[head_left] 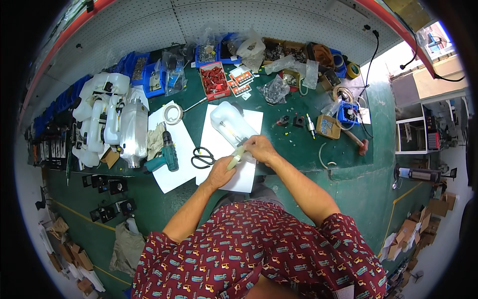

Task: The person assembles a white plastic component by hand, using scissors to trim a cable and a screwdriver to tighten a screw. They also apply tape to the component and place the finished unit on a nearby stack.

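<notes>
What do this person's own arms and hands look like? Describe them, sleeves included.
The left hand and right hand wear no gloves, and no watch shows. The forearms are uncovered. Short, loose maroon sleeves cover the upper arms, printed with small repeated motifs in yellow, light blue and white.

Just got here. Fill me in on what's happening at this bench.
A person at the green workbench has both hands at the near end of a translucent white plastic tank, which lies on white paper. The left hand grips what looks like a roll of pale tape; the right hand is close by, its exact grip unclear. Scissors and a cordless drill lie to the left.
</notes>
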### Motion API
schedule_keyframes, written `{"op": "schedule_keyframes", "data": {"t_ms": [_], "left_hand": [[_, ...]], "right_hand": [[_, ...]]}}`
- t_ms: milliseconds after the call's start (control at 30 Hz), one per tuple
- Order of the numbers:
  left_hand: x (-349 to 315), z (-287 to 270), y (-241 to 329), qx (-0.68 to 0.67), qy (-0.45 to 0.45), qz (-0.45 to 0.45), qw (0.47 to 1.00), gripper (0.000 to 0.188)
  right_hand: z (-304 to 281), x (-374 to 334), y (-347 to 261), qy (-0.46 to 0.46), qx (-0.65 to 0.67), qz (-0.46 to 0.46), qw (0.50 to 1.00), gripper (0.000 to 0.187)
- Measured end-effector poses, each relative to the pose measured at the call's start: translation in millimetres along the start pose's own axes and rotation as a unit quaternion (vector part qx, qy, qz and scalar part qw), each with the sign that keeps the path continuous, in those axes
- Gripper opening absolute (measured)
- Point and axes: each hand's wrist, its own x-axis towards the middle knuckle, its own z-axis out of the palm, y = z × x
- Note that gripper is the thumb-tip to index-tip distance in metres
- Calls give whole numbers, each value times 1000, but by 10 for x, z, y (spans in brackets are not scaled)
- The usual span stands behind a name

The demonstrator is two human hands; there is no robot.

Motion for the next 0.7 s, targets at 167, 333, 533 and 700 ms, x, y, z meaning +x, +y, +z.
{"op": "schedule_keyframes", "data": {"t_ms": [167,333,533,700], "left_hand": [[-3,-25,88,-38,22,-65,997,34],[41,-104,70,13,47,-24,999,39],[80,-214,247,-138,-10,-108,984,44],[58,-210,250,-136,5,-89,987,45]], "right_hand": [[29,65,65,72,-56,-72,993,24],[-17,55,11,102,-72,-91,988,24],[-61,92,-21,110,-61,-83,988,23],[22,53,4,58,76,-34,995,25]]}}
